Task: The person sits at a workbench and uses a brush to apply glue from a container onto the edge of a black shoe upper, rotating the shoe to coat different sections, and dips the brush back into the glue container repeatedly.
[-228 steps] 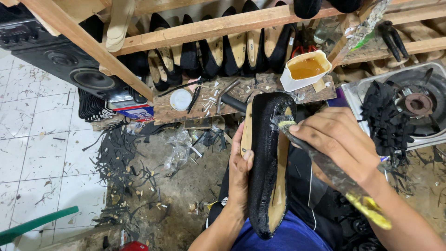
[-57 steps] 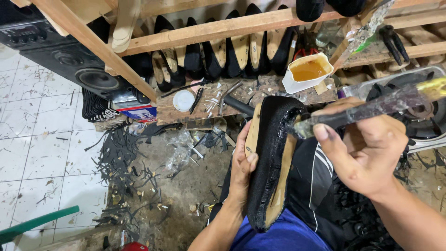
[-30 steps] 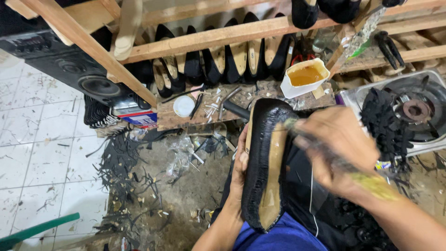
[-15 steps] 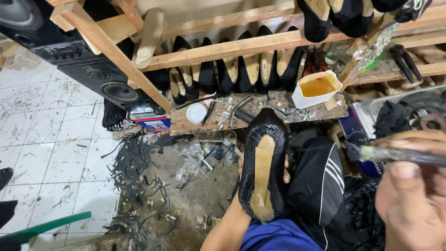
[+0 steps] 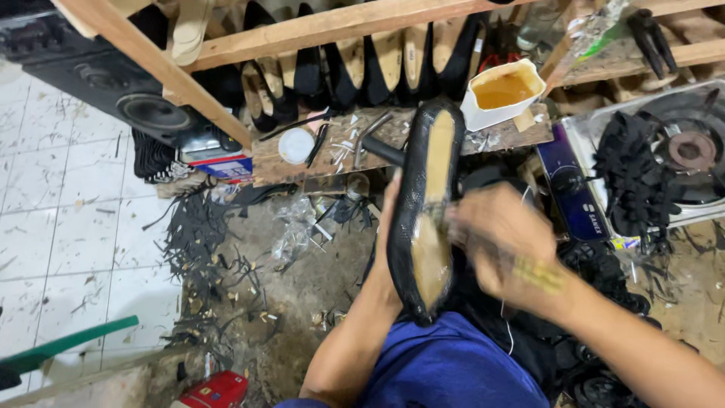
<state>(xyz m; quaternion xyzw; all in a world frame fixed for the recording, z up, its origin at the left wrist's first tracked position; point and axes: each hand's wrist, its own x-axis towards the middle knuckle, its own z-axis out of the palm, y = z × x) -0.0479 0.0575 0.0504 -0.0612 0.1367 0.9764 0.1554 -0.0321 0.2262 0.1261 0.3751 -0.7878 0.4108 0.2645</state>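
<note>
My left hand (image 5: 389, 249) cups the black shoe (image 5: 423, 204) sole-up, fingers wrapped behind; my right hand (image 5: 502, 242) (blurred) grips a brush (image 5: 540, 273).

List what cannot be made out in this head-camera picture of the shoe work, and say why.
- Right hand: motion blur; its tool is unclear.
- Left hand: fingers hidden behind the black shoe.
- Stove: cut off by the right edge.
- Small bits on the wooden ledge: too small.
</note>
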